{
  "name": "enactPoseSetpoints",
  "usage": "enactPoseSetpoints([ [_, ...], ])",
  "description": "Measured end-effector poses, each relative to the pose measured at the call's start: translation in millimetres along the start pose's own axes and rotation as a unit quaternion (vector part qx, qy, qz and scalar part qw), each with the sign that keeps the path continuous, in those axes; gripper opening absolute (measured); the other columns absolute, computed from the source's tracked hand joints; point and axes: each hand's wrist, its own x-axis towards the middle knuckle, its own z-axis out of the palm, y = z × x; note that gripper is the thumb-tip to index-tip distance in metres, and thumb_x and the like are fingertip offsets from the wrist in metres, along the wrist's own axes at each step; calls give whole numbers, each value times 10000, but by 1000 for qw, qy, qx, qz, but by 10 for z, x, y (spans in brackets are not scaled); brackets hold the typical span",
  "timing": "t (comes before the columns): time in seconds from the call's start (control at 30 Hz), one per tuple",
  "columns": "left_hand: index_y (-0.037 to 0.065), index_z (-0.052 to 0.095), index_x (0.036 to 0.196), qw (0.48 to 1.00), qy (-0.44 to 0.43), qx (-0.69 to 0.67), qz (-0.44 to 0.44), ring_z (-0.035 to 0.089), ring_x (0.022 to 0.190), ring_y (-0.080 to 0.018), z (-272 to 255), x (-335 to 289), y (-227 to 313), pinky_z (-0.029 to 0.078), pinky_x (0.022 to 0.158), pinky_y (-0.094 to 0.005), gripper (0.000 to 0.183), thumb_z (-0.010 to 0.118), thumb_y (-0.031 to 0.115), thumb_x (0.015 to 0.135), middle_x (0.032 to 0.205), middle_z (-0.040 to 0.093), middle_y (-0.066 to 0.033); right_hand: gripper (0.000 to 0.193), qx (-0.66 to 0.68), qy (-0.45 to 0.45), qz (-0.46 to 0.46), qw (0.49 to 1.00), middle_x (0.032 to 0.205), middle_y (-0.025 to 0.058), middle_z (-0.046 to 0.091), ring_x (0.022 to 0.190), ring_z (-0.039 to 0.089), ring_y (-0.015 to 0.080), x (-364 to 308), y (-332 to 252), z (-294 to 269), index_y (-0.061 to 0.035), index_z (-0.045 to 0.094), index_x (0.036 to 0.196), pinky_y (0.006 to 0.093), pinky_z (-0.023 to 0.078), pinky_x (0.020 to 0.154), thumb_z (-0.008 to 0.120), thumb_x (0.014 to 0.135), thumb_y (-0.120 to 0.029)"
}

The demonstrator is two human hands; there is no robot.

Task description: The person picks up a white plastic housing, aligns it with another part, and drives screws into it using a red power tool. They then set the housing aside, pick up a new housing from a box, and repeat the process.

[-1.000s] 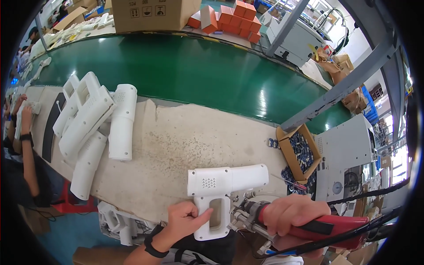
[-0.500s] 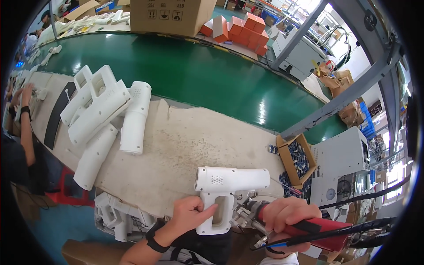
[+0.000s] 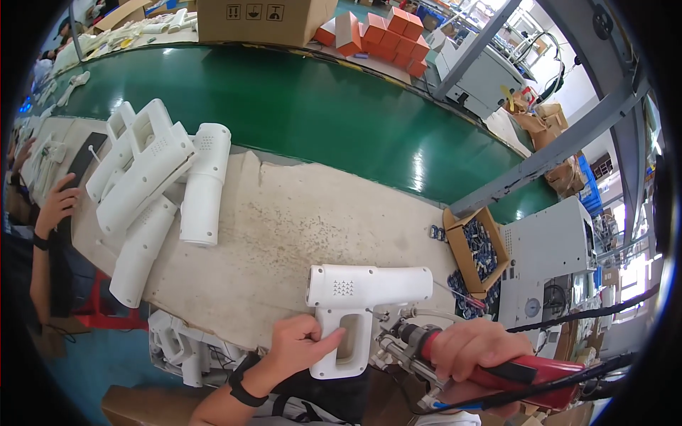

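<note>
The left hand (image 3: pixel 302 348) is wrapping its fingers around the handle of the white gun-shaped housing (image 3: pixel 359 298) lying at the worktable's (image 3: pixel 284 227) near edge; the right hand (image 3: pixel 472 348) is gripping a red electric screwdriver (image 3: pixel 511 373), its tip seemingly touching the handle.

A worn pale bench (image 3: pixel 284 234) carries stacked white plastic housings (image 3: pixel 153 184).

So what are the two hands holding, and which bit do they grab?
The left hand grips the white gun-shaped casing by its handle. The right hand holds the red electric screwdriver around its body.
</note>
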Motion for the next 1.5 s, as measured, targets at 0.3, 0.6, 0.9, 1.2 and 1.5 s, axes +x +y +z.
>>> enactPoseSetpoints([
  [0.3,67,449,498,1000,13,6,-3,403,435,-35,8,-41,-59,296,380,-230,428,834,119,676,454,460,0,537,-42,-41,241,969,561,34,485,456,478,149,188,-10,109,-33,498,871,284,378,441,703,793,-523],
  [0.6,61,450,501,1000,1,-9,-12,387,443,-35,71,-33,-41,302,384,-227,431,830,135,692,458,448,6,464,-28,-114,232,966,584,47,506,495,501,162,249,-39,64,-44,513,940,310,414,498,703,821,-449],
  [0.9,63,442,488,1000,13,1,5,371,429,-40,35,-10,19,291,378,-238,441,823,145,693,450,436,0,483,-127,-202,235,942,553,47,523,495,522,165,302,-10,90,-19,548,770,274,409,475,791,731,-435],
  [1.2,57,453,502,1000,-6,9,-19,456,401,-170,41,-12,28,361,391,-298,443,811,227,700,478,481,-70,423,26,61,145,987,621,48,546,518,514,151,25,-143,184,-22,552,848,292,412,486,774,775,-374],
  [1.5,63,444,496,1000,-15,10,-18,453,401,-172,23,5,41,359,390,-298,452,821,227,686,475,476,-69,429,1,23,-54,998,568,74,530,417,527,190,-72,-129,-60,11,473,944,285,428,374,639,883,-380],
])
